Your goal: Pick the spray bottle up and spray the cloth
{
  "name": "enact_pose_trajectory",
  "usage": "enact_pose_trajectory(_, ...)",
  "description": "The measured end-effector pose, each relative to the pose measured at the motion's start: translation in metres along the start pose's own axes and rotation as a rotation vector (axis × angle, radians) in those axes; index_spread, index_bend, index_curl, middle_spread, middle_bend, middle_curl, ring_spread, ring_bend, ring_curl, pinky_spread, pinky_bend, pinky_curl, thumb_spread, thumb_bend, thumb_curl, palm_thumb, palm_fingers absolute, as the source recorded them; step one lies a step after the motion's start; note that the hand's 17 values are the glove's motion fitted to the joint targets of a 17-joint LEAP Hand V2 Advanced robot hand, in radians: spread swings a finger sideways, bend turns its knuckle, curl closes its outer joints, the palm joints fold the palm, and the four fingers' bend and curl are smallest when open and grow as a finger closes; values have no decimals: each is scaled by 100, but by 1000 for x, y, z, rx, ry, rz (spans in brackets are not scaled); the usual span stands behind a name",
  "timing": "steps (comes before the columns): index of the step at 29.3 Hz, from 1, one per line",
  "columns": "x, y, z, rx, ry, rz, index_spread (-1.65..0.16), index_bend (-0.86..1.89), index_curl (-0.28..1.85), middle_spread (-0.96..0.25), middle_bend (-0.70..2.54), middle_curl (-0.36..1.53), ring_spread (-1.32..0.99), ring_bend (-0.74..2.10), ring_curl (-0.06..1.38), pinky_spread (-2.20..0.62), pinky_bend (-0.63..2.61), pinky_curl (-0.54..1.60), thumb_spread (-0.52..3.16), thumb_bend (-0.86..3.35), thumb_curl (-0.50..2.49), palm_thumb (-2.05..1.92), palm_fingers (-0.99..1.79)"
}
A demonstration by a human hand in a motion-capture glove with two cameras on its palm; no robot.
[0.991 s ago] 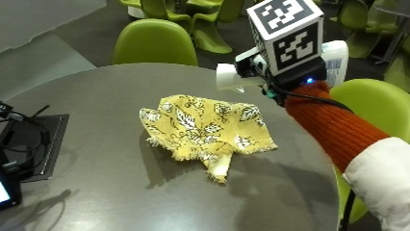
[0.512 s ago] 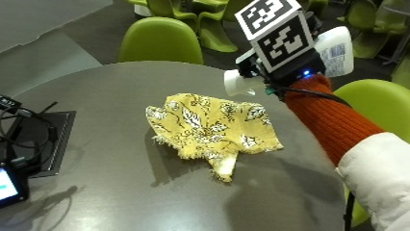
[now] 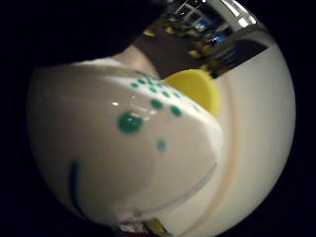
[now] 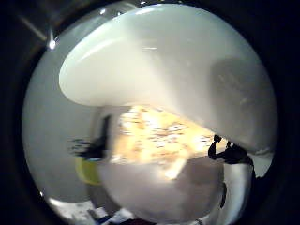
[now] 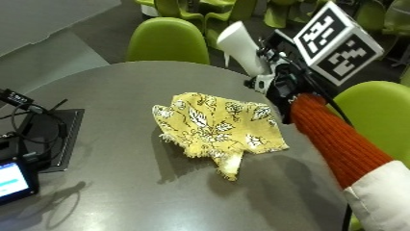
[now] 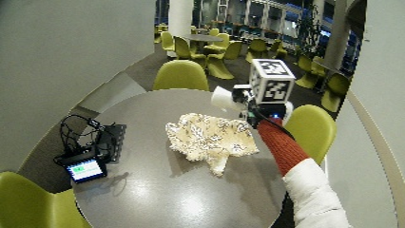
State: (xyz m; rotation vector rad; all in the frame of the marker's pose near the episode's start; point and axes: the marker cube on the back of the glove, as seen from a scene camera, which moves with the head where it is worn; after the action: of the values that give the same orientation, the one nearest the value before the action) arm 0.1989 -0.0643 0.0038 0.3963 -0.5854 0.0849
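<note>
A yellow leaf-patterned cloth [image 5: 218, 125] lies crumpled in the middle of the round grey table [image 5: 115, 96]. My gloved right hand [image 5: 282, 84] grips a white spray bottle [image 5: 240, 45] in the air just beyond the cloth's far right corner. The bottle's white end sticks up and to the left of the hand. In the wide outside view the bottle [image 6: 223, 98] hangs over the cloth's [image 6: 212, 137] far edge. The bottle [image 3: 123, 148], white with green dots, fills the little finger side palm view. In the thumb side palm view the cloth [image 4: 154, 136] shows below the bottle [image 4: 187, 70].
A black tray with cables [image 5: 38, 132] and a small lit screen [image 5: 13, 180] sit at the table's left edge. Green chairs stand behind the table [image 5: 170, 41] and at its right [image 5: 378, 115]. Bare tabletop lies in front of the cloth.
My hand has turned with the bottle, and its white end now sticks up higher above the table. The outside camera has shifted too. The cloth lies as before.
</note>
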Motion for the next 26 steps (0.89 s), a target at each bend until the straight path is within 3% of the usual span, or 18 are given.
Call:
enact_pose_trajectory(4,-48,29,3,-33,-486,-121,-28,12,41,-10,35,53,-15,46,49,1,16,35,69,-1,66,114,68)
enact_pose_trajectory(11,-154,89,31,-237,-842,-334,-27,13,38,-8,36,53,-13,47,49,3,17,35,83,-1,64,112,66)
enact_pose_trajectory(18,-220,128,101,-450,-974,-390,-26,14,38,-7,38,54,-11,46,49,4,17,35,91,-1,63,111,63)
enact_pose_trajectory(26,-237,144,170,-477,-920,-421,-26,16,38,-6,38,54,-10,46,49,5,15,34,97,-1,62,112,61)
